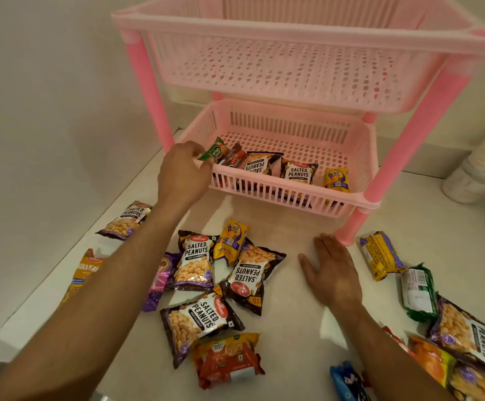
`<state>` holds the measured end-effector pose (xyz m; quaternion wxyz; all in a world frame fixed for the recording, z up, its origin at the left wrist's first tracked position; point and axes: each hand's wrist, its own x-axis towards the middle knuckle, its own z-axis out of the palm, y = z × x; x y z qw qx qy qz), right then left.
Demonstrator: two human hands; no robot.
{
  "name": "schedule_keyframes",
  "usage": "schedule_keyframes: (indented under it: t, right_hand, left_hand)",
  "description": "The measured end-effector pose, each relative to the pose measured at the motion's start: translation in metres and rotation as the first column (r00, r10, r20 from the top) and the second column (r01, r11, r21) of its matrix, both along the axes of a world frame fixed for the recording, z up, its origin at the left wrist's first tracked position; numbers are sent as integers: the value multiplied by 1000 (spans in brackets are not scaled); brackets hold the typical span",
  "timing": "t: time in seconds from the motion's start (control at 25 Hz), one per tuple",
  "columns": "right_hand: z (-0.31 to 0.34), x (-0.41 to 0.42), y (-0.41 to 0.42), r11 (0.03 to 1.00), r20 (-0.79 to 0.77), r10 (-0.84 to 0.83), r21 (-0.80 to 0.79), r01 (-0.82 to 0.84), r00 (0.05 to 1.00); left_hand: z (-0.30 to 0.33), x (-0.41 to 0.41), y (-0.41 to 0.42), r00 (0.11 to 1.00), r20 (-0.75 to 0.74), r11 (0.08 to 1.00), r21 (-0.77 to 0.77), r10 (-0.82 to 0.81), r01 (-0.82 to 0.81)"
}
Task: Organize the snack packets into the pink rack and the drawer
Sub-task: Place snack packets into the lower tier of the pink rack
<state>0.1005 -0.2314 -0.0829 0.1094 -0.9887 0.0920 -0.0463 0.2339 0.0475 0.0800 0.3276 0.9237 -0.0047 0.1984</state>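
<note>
Countertop: hands — left [182, 172] seemingly pinching packet [214, 150].

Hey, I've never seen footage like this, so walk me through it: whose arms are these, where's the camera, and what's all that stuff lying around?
There is no machine here. A person wears a camera on the head, looking forward and down at their own two bare arms. This is the only view.

In front stands a pink rack with two slotted baskets. The lower basket already holds several packets, among them two salted peanuts packets. The left hand is at that basket's front left corner, its fingers on a green biscuit packet at the rim. The right hand lies flat and open on the pale surface, holding nothing.

Around the hands lie loose snacks: more salted peanuts packets, yellow biscuit packs and an orange Nutri Choice pack.
</note>
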Motion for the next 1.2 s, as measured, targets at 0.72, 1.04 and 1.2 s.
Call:
schedule_keyframes:
  t: [0.72, 1.04, 1.2]
  right_hand:
    - [4, -2, 0, 999, 41, 53, -6, -53, 998]
    - [2, -1, -1, 998, 25, 59, 14, -59, 998]
    - [0, 0, -2, 996, 11, 61, 59, -62, 998]
  left_hand:
    - [-76, -78, 22, 836, -546, 998, 0, -54, 65]
    - [-23, -62, 24, 939, -296, 969, -222, -175, 111]
    - [15, -36, 11, 915, -256, 910, -356, -313, 212]
